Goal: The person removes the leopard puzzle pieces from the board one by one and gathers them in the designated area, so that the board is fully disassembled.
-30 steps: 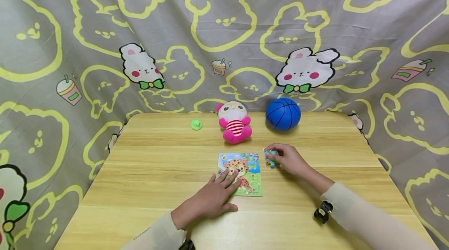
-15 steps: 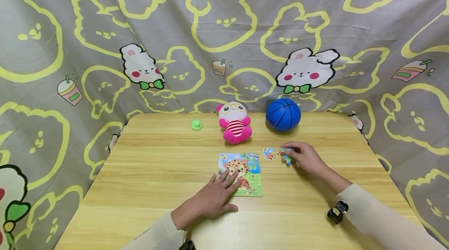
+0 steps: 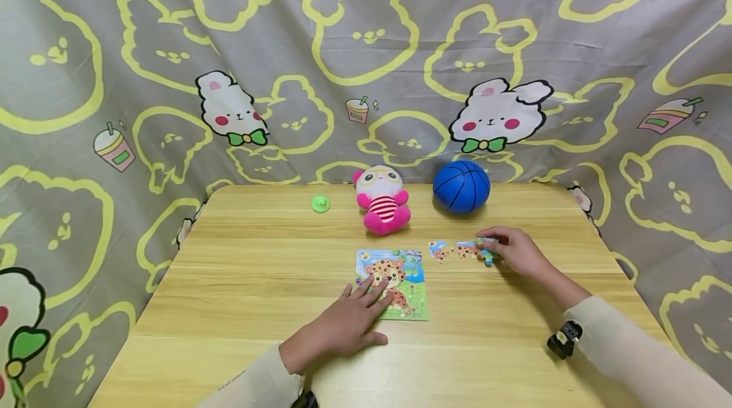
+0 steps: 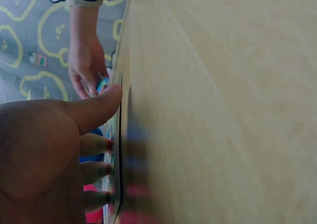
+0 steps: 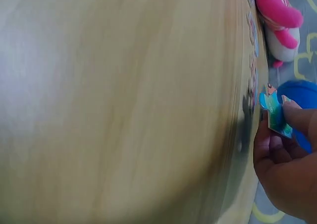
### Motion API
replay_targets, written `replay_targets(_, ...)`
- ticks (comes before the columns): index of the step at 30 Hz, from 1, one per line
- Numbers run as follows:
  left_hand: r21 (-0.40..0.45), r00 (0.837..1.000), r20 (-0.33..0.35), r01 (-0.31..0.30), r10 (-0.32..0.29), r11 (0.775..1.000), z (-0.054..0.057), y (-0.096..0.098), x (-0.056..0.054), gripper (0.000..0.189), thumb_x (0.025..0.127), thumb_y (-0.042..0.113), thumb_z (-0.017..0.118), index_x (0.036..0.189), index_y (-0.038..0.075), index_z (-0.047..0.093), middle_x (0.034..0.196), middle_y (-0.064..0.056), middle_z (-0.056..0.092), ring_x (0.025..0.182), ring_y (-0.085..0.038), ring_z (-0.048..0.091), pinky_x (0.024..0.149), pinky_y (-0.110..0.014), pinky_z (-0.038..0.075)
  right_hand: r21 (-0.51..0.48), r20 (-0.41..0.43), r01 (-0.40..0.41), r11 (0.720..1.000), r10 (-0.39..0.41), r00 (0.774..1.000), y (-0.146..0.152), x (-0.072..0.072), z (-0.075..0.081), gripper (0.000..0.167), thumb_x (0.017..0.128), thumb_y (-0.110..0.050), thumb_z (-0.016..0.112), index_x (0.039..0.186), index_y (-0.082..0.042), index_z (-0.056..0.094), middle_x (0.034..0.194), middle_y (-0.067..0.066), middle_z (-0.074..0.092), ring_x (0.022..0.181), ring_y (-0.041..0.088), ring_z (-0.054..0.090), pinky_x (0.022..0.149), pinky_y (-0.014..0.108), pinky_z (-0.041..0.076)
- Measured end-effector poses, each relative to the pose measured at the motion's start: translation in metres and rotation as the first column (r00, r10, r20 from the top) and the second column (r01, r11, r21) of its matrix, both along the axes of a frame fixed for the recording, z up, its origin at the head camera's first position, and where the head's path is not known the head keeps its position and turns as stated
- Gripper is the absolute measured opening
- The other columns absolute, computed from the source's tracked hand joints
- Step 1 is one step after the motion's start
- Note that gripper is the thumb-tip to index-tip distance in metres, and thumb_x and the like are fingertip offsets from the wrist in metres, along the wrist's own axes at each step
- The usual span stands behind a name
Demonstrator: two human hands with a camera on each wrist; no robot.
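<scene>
My left hand (image 3: 357, 319) rests with spread fingers on a square leopard jigsaw puzzle (image 3: 410, 268), covering its lower left part. In the left wrist view the fingertips press on the puzzle board's edge (image 4: 118, 179). My right hand (image 3: 523, 252) pinches a blue-green puzzle piece (image 5: 275, 110) between thumb and fingers, to the right of the board. Beside it a short row of loose puzzle pieces (image 3: 463, 249) with spotted leopard parts lies on the table, starting near the board's upper right corner.
Behind the puzzle sits a pink and white plush panda (image 3: 383, 201). A blue basketball (image 3: 461, 187) stands to its right, a small green rubber duck (image 3: 321, 204) to its left. The wooden table (image 3: 257, 268) ends at a patterned curtain (image 3: 400, 46).
My right hand has moved rightward along the table with a puzzle piece in its fingers, and loose pieces now lie in a row behind it. The left hand has stayed put.
</scene>
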State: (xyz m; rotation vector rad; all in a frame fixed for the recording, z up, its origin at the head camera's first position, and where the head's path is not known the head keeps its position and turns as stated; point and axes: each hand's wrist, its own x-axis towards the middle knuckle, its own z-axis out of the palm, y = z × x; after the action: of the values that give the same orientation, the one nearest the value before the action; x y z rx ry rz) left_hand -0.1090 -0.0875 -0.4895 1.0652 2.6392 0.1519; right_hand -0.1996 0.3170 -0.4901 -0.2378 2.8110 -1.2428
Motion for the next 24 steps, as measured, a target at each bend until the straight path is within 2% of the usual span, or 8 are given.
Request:
replay_targets(7, 0.001, 1.000, 0.002, -0.001, 0.001, 1.000, 0.001, 0.000, 0.000, 0.083, 0.099, 0.064, 0.052, 0.165, 0.022, 0.027, 0.173, -0.005, 0.012, 0.159, -0.035, 0.011, 0.120, -0.063, 0.026, 0.047, -0.019, -0.017, 0.999, 0.018, 1.000, 0.008, -0.006, -0.002, 0.023, 0.102, -0.007, 0.064, 0.122, 0.000, 0.072, 0.117, 0.019, 0.070, 0.086, 0.021, 0.055, 0.066, 0.026, 0.045)
replay_targets(16, 0.006, 1.000, -0.011, 0.003, -0.003, 1.000, -0.001, -0.001, 0.000, 0.083, 0.098, 0.064, 0.053, 0.164, 0.021, 0.030, 0.173, -0.006, 0.015, 0.158, -0.035, 0.013, 0.119, -0.064, 0.027, 0.055, -0.014, -0.006, 0.998, 0.007, 1.000, 0.012, -0.010, -0.007, 0.022, 0.101, -0.007, 0.065, 0.121, -0.001, 0.073, 0.114, 0.018, 0.072, 0.087, 0.020, 0.056, 0.070, 0.026, 0.045)
replay_targets(24, 0.004, 1.000, -0.015, 0.003, -0.002, 1.000, -0.002, -0.001, 0.000, 0.083, 0.098, 0.065, 0.053, 0.164, 0.021, 0.030, 0.173, -0.006, 0.015, 0.158, -0.035, 0.013, 0.119, -0.063, 0.027, 0.098, -0.037, 0.014, 0.995, -0.010, 0.999, 0.013, -0.010, -0.013, 0.022, 0.102, -0.008, 0.065, 0.121, -0.003, 0.074, 0.123, 0.019, 0.070, 0.101, 0.025, 0.062, 0.080, 0.033, 0.049)
